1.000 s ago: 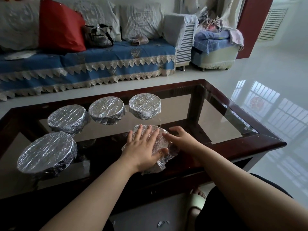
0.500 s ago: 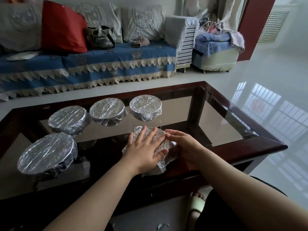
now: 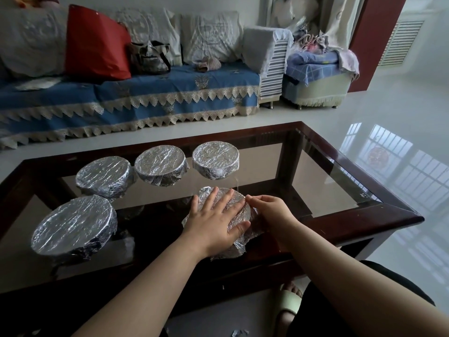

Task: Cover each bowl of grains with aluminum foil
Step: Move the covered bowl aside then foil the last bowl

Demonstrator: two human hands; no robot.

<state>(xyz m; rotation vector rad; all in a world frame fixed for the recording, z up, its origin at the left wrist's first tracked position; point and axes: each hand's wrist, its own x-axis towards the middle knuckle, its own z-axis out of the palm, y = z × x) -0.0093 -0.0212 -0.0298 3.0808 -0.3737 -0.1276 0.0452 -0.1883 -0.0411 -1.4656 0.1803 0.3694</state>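
Observation:
Several foil-covered bowls stand on a glass coffee table (image 3: pixel 328 181). Three form a back row: left (image 3: pixel 104 176), middle (image 3: pixel 160 165) and right (image 3: pixel 215 159). A larger one (image 3: pixel 73 226) sits front left. The nearest bowl (image 3: pixel 237 242) carries crumpled foil with loose edges. My left hand (image 3: pixel 216 221) presses flat on its top, fingers spread. My right hand (image 3: pixel 269 212) is at the bowl's right side, fingers curled against the foil at the rim. The grains are hidden under the foil.
The table has a dark red wooden frame (image 3: pixel 364 220). A sofa with a blue cover (image 3: pixel 145 93) and a red cushion (image 3: pixel 97 42) stands behind it. Glossy white floor (image 3: pixel 401 117) spreads to the right. My sandalled foot (image 3: pixel 289 302) shows below the table edge.
My right hand has drawn in from reaching over the bowl's top and now curls against the foil at the right rim. My left hand stays pressed on top.

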